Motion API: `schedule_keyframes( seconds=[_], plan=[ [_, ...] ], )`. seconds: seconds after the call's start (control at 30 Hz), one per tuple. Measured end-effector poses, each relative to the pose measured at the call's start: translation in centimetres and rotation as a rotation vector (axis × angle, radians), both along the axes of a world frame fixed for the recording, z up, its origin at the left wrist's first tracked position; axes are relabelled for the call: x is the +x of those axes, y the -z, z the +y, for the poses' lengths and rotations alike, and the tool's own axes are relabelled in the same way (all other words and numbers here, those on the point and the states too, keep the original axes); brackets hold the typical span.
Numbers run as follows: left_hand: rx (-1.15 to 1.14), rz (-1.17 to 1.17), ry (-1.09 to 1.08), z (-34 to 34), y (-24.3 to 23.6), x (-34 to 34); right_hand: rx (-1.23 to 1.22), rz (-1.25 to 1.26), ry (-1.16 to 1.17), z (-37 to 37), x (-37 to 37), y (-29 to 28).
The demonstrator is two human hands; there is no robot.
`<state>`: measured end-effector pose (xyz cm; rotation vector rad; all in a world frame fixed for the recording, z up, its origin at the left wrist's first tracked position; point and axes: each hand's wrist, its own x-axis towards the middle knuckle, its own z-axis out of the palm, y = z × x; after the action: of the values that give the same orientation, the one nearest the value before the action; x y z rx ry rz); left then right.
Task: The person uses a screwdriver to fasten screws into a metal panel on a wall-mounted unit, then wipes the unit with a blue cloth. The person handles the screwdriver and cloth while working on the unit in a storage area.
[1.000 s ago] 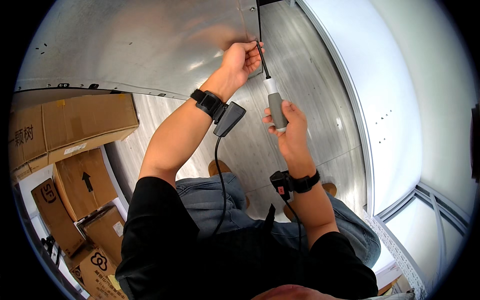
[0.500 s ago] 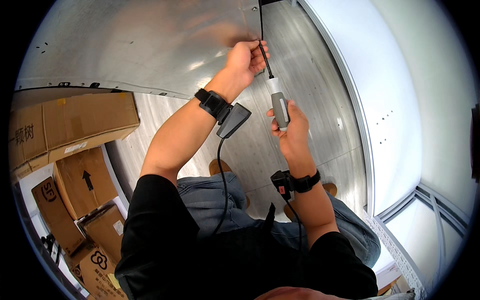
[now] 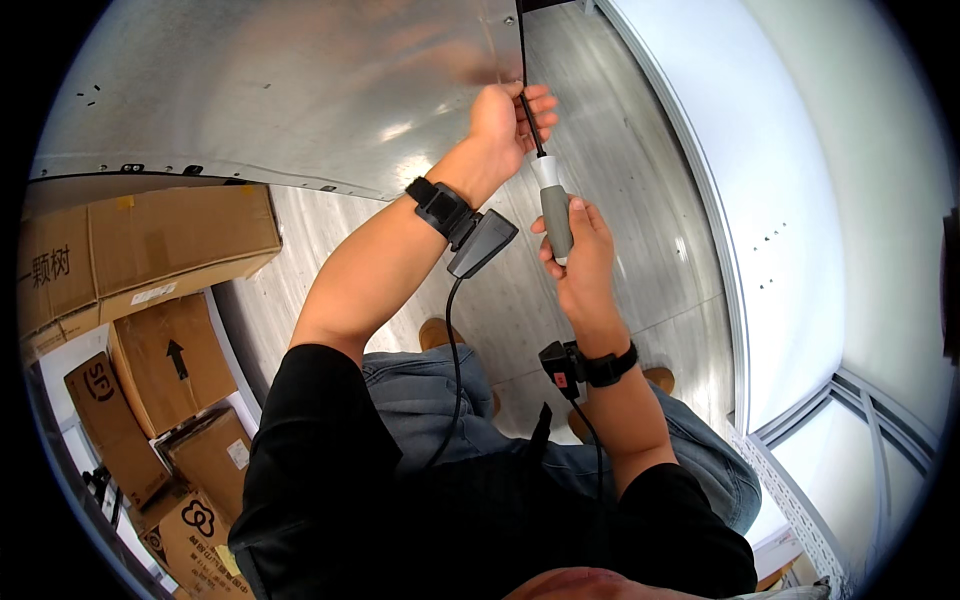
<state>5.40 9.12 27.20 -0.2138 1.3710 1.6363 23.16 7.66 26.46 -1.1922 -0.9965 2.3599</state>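
A screwdriver with a grey and white handle (image 3: 553, 215) and a dark shaft (image 3: 531, 125) points up toward the edge of a large metal panel (image 3: 300, 90). My right hand (image 3: 585, 250) is closed round the lower handle, its thumb along the side. By the panel's right edge, my left hand (image 3: 498, 125) surrounds the shaft loosely: the thumb lies near its tip, and the fingers fan out past the shaft to the right. Whatever the tip meets at the edge is too small to make out. Black straps with small devices and cables sit on both wrists.
Cardboard boxes (image 3: 175, 245) are piled at the left, below the panel. A white panel (image 3: 740, 200) with a metal-edged base rises at the right. Grey wood-look flooring (image 3: 640, 170) runs between. A perforated metal strip (image 3: 795, 500) stands at the lower right.
My left hand has shifted slightly right, and its fingers have spread from a tighter curl. The screwdriver handle has turned a little in my right hand, which has moved slightly left.
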Motion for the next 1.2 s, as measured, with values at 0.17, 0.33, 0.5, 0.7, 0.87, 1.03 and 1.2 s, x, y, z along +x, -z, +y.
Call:
schedule_keyframes(
  seconds=[0.17, 0.33, 0.5, 0.7, 0.87, 1.03, 1.2],
  plan=[
    [-0.008, 0.045, 0.003, 0.1, 0.1, -0.6, 0.02, 0.044, 0.0, 0.2, 0.2, 0.3],
    [-0.045, 0.094, 0.027, 0.1, -0.3, -0.3, 0.07, 0.013, -0.022, 0.9, 1.0, -0.2],
    [-0.004, 0.138, 0.057, -0.3, 0.4, -0.3, 0.074, -0.025, -0.012, 1.8, 2.0, -0.2],
    [-0.022, 0.242, 0.151, -0.2, 1.2, 1.4, 0.08, -0.029, -0.029, 3.9, 3.4, 0.5],
    [-0.025, 0.235, 0.389, 3.2, 3.1, 4.7, 0.032, -0.031, 0.064, 5.8, 7.0, 2.4],
    [-0.004, 0.22, 0.627, 7.0, 6.7, 8.5, 0.012, -0.045, 0.281, 6.2, 10.6, 3.7],
    [0.048, 0.368, 1.006, 10.5, 10.3, 13.1, 0.024, -0.11, 0.604, 4.6, 14.4, 7.0]
  ],
)
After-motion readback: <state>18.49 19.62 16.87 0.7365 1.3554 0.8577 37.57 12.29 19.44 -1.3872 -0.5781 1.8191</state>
